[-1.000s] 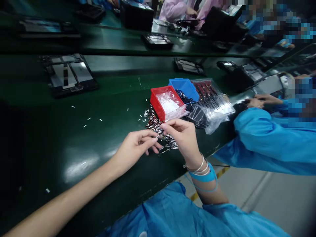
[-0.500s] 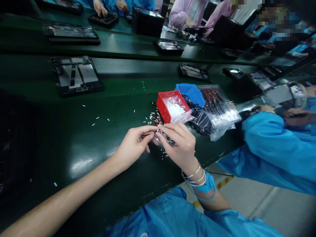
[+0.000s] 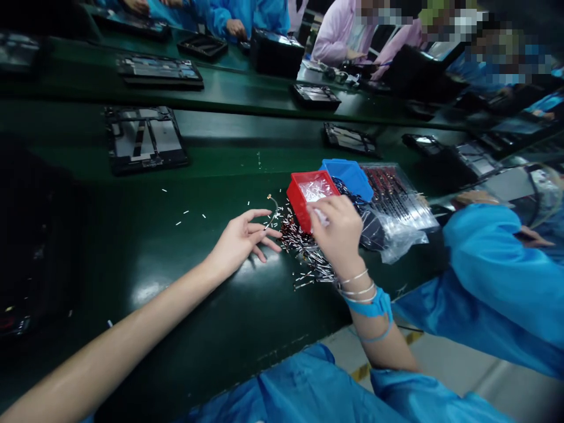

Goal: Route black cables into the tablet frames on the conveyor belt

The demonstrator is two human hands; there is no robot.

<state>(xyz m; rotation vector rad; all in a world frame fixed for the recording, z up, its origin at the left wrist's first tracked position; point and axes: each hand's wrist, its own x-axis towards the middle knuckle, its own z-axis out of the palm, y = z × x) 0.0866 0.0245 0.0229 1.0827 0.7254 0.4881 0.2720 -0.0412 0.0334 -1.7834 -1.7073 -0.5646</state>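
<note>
My left hand (image 3: 240, 238) is over the green bench, its thumb pinching one end of a thin cable (image 3: 276, 207) with a small gold connector at the free end. The other fingers of that hand are spread. My right hand (image 3: 338, 228) reaches over the front of a red bin (image 3: 298, 200) that holds small white pieces on clear plastic. Its fingers are curled together, and their tips are partly hidden. Below the bin, between my hands, lies a pile of thin dark strips with white pieces (image 3: 315, 261). Loose white pieces are scattered around it.
A blue bin (image 3: 348, 170) with dark parts stands behind the red one. To its right lie a clear tray of dark strips (image 3: 396, 191) and a plastic bag (image 3: 403, 239). Opened tablet-like devices (image 3: 147, 141) rest farther back. A co-worker's blue sleeve (image 3: 489, 252) is close on the right.
My hands have parted. The right one has gone from the pile up to the red bin. A thin cable now shows at my left fingers, which have spread. The view has shifted slightly.
</note>
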